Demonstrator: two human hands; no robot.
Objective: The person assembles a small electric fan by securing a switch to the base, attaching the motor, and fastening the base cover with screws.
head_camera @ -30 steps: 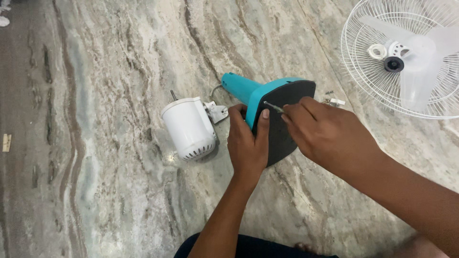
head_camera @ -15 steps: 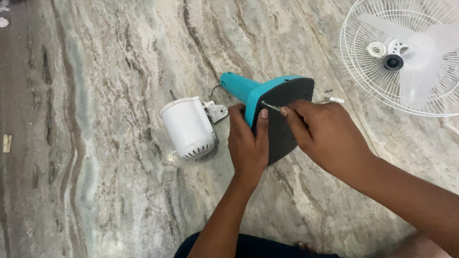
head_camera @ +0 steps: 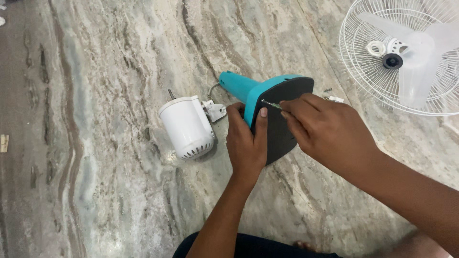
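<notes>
A teal fan base with a dark underside plate lies tipped on its side on the marble floor. My left hand grips the base's edge, thumb on the dark plate. My right hand holds a thin screwdriver whose tip touches the plate near its upper left rim. A white fan motor housing with a short shaft lies just left of the base, joined to it by a wire.
A white wire fan guard with translucent blades lies at the upper right. Small screws and a metal bit rest on the floor between guard and base. My knee shows at the bottom edge.
My right hand has shifted slightly and turned on the screwdriver; the tip stays at the same spot on the plate. The left hand and base hold still.
</notes>
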